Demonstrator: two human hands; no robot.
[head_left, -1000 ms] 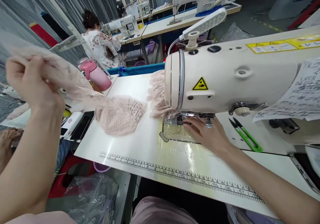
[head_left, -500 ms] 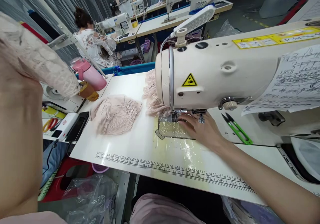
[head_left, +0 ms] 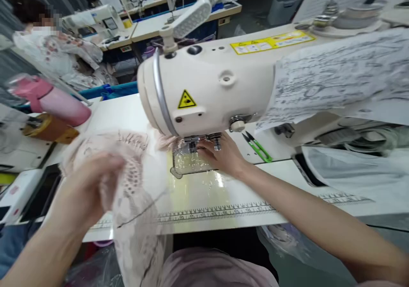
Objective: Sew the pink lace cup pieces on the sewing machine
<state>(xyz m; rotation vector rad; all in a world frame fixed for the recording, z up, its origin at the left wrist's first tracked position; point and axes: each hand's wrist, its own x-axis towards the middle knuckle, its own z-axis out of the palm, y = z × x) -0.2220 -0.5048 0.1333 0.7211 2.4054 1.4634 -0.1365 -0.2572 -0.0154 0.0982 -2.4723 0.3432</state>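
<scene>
In my left hand [head_left: 92,184], blurred by motion, is a pale pink lace fabric piece [head_left: 137,206], gripped between thumb and fingers. It hangs past the table's front edge. My right hand [head_left: 222,152] rests on the machine bed beside the presser foot [head_left: 192,146] of the white sewing machine [head_left: 204,78]. Its fingers are bent close together and partly hidden by the needle parts; what they hold, if anything, does not show. More pink ruffled fabric [head_left: 166,141] lies behind the presser foot, mostly covered by the machine head.
Green thread snips [head_left: 258,147] lie right of my right hand. A ruler strip [head_left: 217,212] runs along the table's front. At left are a pink bottle [head_left: 60,103], an amber cup [head_left: 51,128] and a dark phone [head_left: 41,191]. Another person [head_left: 60,56] sits beyond.
My left hand, raised at the far left earlier with pale fabric near it, is now low over the table, gripping lace. My view has turned right; my right hand stays at the presser foot.
</scene>
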